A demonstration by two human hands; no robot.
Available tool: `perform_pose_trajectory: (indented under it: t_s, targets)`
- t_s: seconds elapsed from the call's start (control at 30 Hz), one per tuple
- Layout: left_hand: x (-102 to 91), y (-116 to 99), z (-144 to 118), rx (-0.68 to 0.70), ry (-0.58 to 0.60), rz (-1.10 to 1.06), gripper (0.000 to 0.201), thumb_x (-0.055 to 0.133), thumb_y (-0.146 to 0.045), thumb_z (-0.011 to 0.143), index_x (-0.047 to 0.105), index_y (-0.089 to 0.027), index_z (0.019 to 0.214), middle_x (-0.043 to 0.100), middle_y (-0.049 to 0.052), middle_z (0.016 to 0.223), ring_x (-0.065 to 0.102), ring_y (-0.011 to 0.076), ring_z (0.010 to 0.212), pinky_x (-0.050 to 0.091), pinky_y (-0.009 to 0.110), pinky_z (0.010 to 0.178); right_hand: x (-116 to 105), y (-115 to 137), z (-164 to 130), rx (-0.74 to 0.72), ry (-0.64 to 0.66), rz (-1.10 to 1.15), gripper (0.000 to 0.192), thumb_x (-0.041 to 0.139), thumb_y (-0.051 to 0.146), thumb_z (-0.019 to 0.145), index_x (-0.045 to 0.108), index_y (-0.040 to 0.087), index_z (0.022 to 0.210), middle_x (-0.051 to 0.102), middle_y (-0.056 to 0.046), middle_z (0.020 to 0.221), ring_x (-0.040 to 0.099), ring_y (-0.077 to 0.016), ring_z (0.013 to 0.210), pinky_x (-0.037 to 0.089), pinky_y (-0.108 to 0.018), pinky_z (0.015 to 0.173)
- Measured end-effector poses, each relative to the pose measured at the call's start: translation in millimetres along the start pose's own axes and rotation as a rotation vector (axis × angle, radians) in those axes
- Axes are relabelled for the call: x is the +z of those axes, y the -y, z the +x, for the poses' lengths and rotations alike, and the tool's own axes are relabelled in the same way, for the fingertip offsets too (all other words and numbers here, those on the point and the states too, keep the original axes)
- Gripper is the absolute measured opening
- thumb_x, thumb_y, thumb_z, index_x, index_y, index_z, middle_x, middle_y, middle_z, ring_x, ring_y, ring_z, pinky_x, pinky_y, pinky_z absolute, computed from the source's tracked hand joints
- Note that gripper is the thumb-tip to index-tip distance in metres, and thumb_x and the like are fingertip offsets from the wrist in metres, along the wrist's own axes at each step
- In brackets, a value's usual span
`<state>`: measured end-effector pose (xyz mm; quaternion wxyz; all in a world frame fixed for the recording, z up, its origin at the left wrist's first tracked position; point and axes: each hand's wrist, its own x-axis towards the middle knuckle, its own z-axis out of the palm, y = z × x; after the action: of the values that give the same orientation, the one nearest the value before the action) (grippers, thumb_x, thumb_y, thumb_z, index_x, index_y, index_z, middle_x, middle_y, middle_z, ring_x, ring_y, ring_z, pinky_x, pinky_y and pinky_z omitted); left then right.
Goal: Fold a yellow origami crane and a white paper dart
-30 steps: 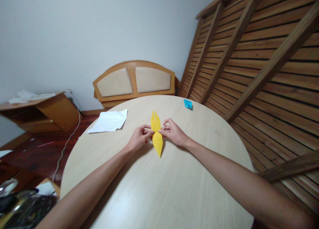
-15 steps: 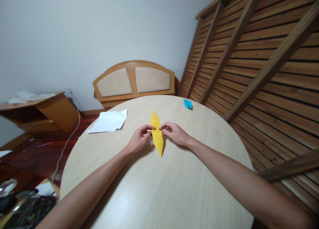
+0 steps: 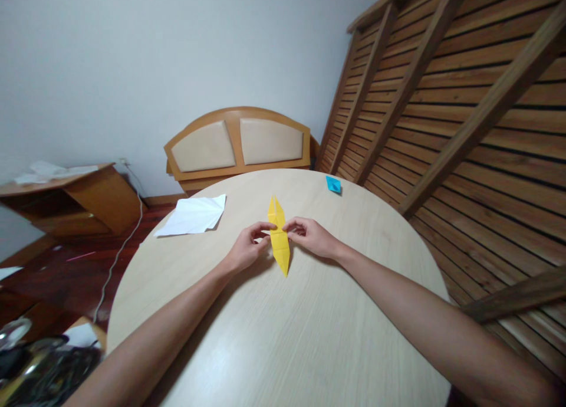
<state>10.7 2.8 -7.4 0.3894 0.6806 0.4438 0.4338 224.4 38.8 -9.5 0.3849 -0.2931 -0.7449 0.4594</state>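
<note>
Round table (image 3: pixel 274 336) | both hands' grip still pinching yellow origami (image 3: pixel 279 248) waist | fingertips closer together

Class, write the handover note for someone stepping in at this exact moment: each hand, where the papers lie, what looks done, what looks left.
Left hand: pinching the left edge of the yellow folded paper at its middle.
Right hand: pinching the right edge, opposite.
The yellow paper lies flat on the round table, long and narrow, split tips pointing away.
White creased sheet lies far left; small blue folded piece far right.
Done: narrow pointed shape folded.
Left: apparently the fold at the pinched middle; further steps cannot be told.
</note>
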Motion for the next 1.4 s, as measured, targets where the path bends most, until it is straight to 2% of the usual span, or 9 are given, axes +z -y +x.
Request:
perform_pose_trajectory:
  t_s: [0.5, 0.77, 0.97, 1.17, 1.4]
  targets:
    - [-1.4, -3, -2, 0.038, 0.004, 0.067, 0.028, 0.061, -0.028, 0.084, 0.066, -0.017, 0.110, 0.068, 0.011, 0.113, 0.067, 0.0186, 0.090, 0.053, 0.027, 0.068, -2, -2, -1, 0.004, 0.033, -0.010, 0.020, 0.064, 0.018, 0.082, 0.067, 0.015, 0.101, 0.071, -0.008, 0.099, 0.066, -0.0153, 0.084, 0.053, -0.031, 0.079]
    - [0.0, -5, -2, 0.057, -0.006, 0.108, 0.023, 0.064, -0.028, 0.080, 0.072, -0.019, 0.099, 0.071, 0.009, 0.104, 0.067, 0.0205, 0.091, 0.053, 0.026, 0.063, -4, 3, -2, 0.022, 0.063, -0.001, 0.021, 0.067, 0.026, 0.083, 0.068, 0.015, 0.101, 0.072, -0.008, 0.100, 0.067, -0.0166, 0.083, 0.053, -0.031, 0.075]
    - [-1.6, -9, -2, 0.082, 0.003, 0.150, 0.022, 0.062, -0.033, 0.083, 0.074, -0.019, 0.095, 0.073, 0.007, 0.101, 0.067, 0.0194, 0.089, 0.051, 0.025, 0.064, -4, 2, -1, 0.018, 0.065, 0.023, 0.025, 0.068, 0.033, 0.083, 0.069, 0.015, 0.099, 0.073, -0.009, 0.100, 0.068, -0.0177, 0.085, 0.053, -0.031, 0.077]
    - [-2.0, -10, 0, 0.077, -0.058, 0.176, 0.023, 0.063, -0.038, 0.084, 0.070, -0.016, 0.087, 0.073, 0.007, 0.087, 0.065, 0.0171, 0.075, 0.048, 0.026, 0.062, -2, -2, 0, 0.020, 0.063, 0.099, 0.031, 0.071, 0.042, 0.081, 0.069, 0.014, 0.095, 0.073, -0.009, 0.096, 0.068, -0.0191, 0.086, 0.052, -0.034, 0.080]
    - [1.0, -11, 1, 0.090, -0.089, 0.086, 0.019, 0.066, -0.035, 0.081, 0.061, -0.017, 0.080, 0.069, 0.005, 0.081, 0.064, 0.0151, 0.072, 0.050, 0.027, 0.066, 2, 6, -1, -0.005, -0.018, 0.063, 0.026, 0.071, 0.039, 0.081, 0.065, 0.015, 0.089, 0.070, -0.006, 0.089, 0.066, -0.0165, 0.081, 0.053, -0.033, 0.078]
